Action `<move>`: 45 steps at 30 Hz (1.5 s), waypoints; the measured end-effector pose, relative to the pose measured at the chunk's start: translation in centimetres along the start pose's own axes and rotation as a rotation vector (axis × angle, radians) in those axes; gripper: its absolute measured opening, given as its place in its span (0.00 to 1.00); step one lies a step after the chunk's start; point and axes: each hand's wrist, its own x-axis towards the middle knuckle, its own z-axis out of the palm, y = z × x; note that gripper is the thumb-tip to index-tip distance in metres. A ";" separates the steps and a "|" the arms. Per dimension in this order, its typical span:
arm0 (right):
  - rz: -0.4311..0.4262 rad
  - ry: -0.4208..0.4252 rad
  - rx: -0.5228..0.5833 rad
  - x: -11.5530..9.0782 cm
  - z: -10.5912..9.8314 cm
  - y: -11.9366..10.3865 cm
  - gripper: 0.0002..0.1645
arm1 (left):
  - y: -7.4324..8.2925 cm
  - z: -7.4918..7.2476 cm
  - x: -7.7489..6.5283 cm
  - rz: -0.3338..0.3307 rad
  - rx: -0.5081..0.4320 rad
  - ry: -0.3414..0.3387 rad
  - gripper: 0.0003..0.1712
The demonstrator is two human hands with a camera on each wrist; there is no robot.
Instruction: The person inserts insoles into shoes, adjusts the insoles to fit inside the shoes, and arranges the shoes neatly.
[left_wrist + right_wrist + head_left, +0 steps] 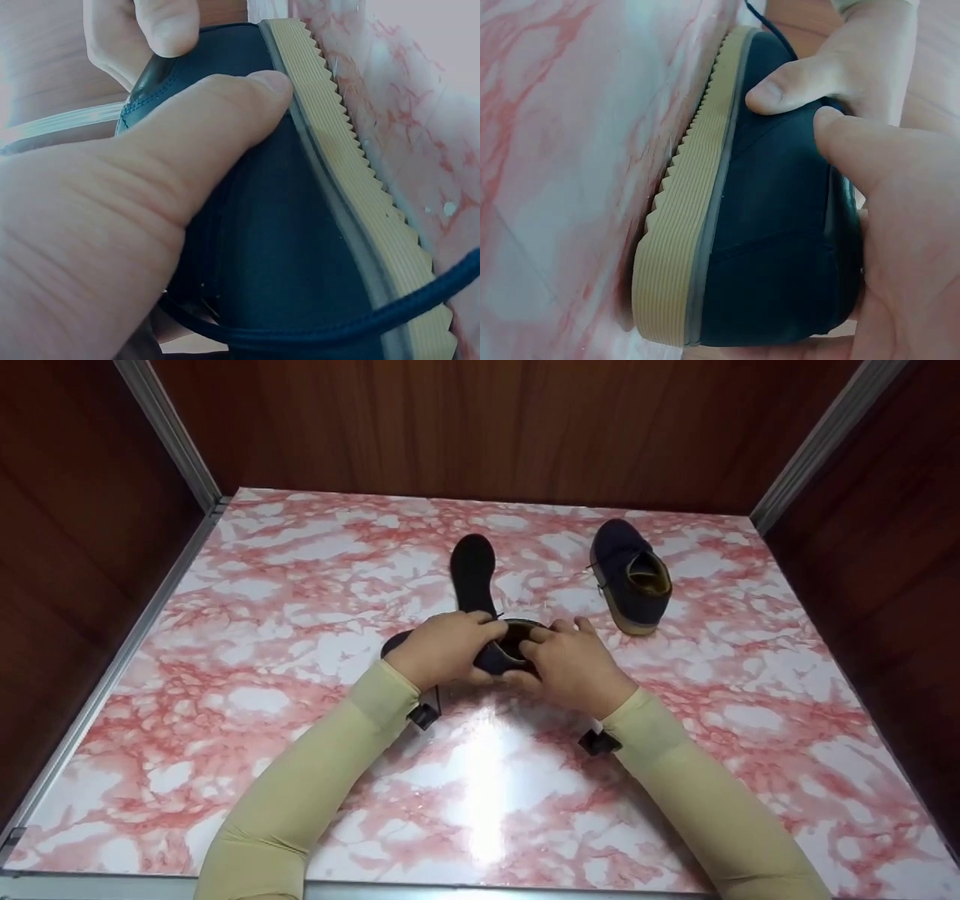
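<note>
Left hand and right hand both gripping the shoe nearest the bench's front edge, prob working its opening, so next wants steady pressure.

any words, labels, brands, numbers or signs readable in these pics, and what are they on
None: no readable text in any view.
The held shoe, the other shoe, the black insole and the marbled tabletop show no lettering.
Inside the shoes, it is too small and dark to tell.
</note>
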 end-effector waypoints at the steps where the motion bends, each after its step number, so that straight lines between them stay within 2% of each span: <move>1: -0.005 0.000 0.012 0.0 0.0 0.1 0.41 | 0.0 0.0 0.0 -0.004 -0.002 -0.006 0.34; 4: -0.011 0.029 0.065 0.0 0.0 0.2 0.38 | 0.1 0.1 0.0 -0.013 -0.001 -0.021 0.33; 9: -0.018 0.174 0.158 0.1 0.0 0.3 0.26 | 0.2 -0.2 0.3 -0.022 0.005 -0.040 0.35; 12: -0.020 0.260 0.176 0.2 0.1 0.4 0.20 | 0.2 -0.2 0.3 -0.014 0.004 -0.038 0.39; 15: -0.036 0.293 0.189 0.3 0.3 0.7 0.15 | 0.1 -0.2 0.2 -0.008 -0.014 -0.034 0.45; 20: -0.057 0.227 0.231 0.4 0.0 0.9 0.16 | 0.1 -0.4 -0.1 -0.016 -0.044 -0.048 0.51; 24: -0.059 0.163 0.209 0.3 -1.1 0.8 0.19 | -0.1 -0.8 -0.4 -0.031 -0.032 -0.043 0.54; 29: -0.098 0.082 0.150 -0.4 -2.6 0.2 0.27 | -0.2 -1.2 -0.4 -0.005 -0.036 -0.035 0.48; 33: -0.128 0.035 0.163 -1.1 -3.5 -0.5 0.28 | -0.3 -1.3 -0.6 0.026 -0.068 -0.029 0.41; 37: -0.174 0.008 0.226 -1.5 -4.1 -1.4 0.26 | -0.5 -1.4 -0.9 0.024 -0.082 0.033 0.38; 42: -0.252 -0.002 0.375 -1.7 -4.5 -1.9 0.10 | -0.5 -1.4 -0.9 0.018 -0.029 0.140 0.43; 45: -0.304 -0.020 0.461 -1.6 -4.5 -1.7 0.08 | -0.3 -1.6 -0.7 0.012 -0.040 0.194 0.35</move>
